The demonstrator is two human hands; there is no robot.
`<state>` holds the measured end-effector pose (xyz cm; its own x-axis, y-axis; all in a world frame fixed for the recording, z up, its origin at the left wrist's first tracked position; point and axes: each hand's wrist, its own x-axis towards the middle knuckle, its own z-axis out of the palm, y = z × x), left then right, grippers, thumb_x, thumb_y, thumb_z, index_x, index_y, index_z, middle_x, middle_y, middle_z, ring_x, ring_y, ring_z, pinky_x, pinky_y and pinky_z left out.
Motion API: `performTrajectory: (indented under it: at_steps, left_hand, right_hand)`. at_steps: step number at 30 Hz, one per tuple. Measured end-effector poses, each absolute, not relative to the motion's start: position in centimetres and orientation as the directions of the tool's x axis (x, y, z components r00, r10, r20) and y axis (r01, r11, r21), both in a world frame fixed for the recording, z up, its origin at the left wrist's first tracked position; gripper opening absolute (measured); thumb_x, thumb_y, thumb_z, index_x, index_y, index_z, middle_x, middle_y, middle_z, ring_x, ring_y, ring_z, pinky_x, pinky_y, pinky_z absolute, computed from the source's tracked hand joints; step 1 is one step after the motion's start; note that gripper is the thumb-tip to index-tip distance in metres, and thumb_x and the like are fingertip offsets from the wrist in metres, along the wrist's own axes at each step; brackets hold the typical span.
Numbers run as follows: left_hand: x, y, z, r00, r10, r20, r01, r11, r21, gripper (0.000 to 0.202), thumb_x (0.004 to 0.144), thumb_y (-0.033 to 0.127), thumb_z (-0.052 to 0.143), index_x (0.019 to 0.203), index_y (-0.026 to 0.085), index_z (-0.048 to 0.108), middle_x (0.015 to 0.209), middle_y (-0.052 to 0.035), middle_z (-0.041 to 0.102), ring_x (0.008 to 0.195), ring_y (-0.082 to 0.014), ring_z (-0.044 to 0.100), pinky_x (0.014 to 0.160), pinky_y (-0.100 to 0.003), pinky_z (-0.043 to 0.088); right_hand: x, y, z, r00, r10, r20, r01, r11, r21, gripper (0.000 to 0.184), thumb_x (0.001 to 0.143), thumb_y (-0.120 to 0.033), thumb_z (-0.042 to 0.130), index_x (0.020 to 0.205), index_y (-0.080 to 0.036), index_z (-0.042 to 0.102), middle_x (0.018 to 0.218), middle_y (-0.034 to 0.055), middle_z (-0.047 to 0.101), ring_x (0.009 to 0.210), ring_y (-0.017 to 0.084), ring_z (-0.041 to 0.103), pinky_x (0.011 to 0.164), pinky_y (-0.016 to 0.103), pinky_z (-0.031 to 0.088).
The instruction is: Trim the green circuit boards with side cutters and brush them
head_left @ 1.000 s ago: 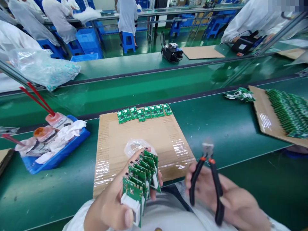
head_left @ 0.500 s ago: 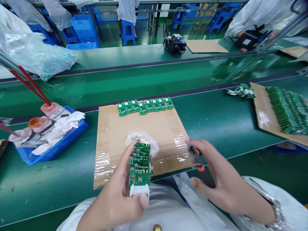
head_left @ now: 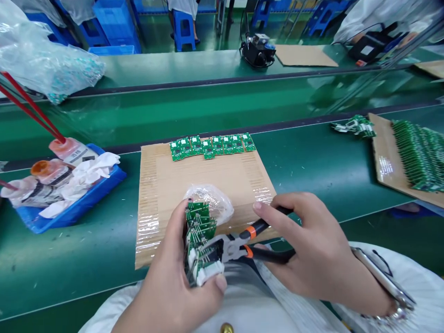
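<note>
My left hand (head_left: 180,273) is closed around a stack of green circuit boards (head_left: 201,219) with pin leads and white connectors, the thumb on the lowest connector. In my right hand (head_left: 308,249) are black-handled cutting pliers (head_left: 234,247) with orange bands. Their handles are spread and the jaws reach in at the pins of the boards; whether a lead lies between the blades cannot be made out. Beneath the boards, a clear plastic bag (head_left: 217,203) with small bits in it lies on a cardboard sheet (head_left: 169,185). A row of green boards (head_left: 208,149) lies along its far edge.
At left, a blue tray (head_left: 104,185) holds bottles and crumpled white tissue (head_left: 88,178). More boards (head_left: 419,155) stand in rows on cardboard (head_left: 385,166) at right, beside a loose pile (head_left: 357,126). Across the line are a black device (head_left: 258,51) and a person's white sleeve (head_left: 360,23).
The pliers have swung left from beside the cardboard to the boards, their jaws now at the pins. My left hand has tilted the stack, and the whole view has shifted slightly.
</note>
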<state>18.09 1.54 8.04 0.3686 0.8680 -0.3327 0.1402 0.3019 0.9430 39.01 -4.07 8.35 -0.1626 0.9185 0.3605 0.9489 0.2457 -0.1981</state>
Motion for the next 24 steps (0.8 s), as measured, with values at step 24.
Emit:
performTrajectory:
  at_steps: [24]
  left_hand:
    - [17.9, 3.0, 7.0, 0.411, 0.836, -0.362, 0.245, 0.281, 0.928, 0.087, 0.062, 0.020, 0.073, 0.140, 0.027, 0.036, 0.138, -0.0049, 0.050, 0.130, -0.0313, 0.042, 0.103, -0.036, 0.040]
  right_hand:
    - [40.3, -2.9, 8.6, -0.228, 0.904, 0.363, 0.943, 0.298, -0.149, 0.040, 0.074, -0.021, 0.066, 0.113, -0.024, 0.057, 0.083, 0.0063, 0.058, 0.068, 0.020, 0.053, 0.060, 0.034, 0.039]
